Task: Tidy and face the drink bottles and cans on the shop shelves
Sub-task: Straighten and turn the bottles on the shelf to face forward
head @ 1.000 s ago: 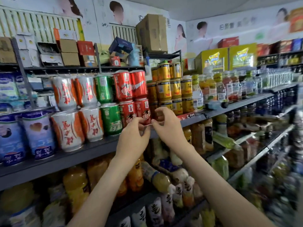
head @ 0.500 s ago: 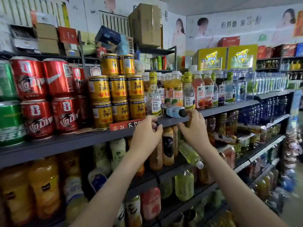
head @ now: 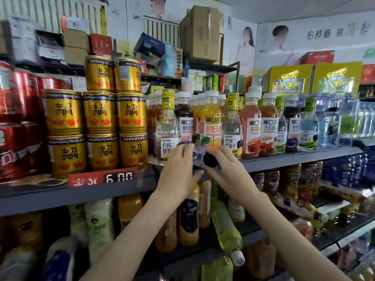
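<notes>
Both hands close on one small clear bottle (head: 197, 154) that lies on its side at the front edge of the upper shelf (head: 294, 159), black cap (head: 210, 159) pointing outward. Left hand (head: 178, 173) curls round the body; right hand (head: 229, 175) grips the cap end. Behind it the upright juice bottles (head: 251, 128) stand with labels forward, and the gold cans (head: 99, 128) are stacked neatly, though one top can (head: 126, 76) seems turned away. Standing this bottle up looks like the step in hand. Much remains, I judge: on the shelf below, a yellow-green bottle (head: 226, 232) leans steeply and its neighbours sit jumbled.
</notes>
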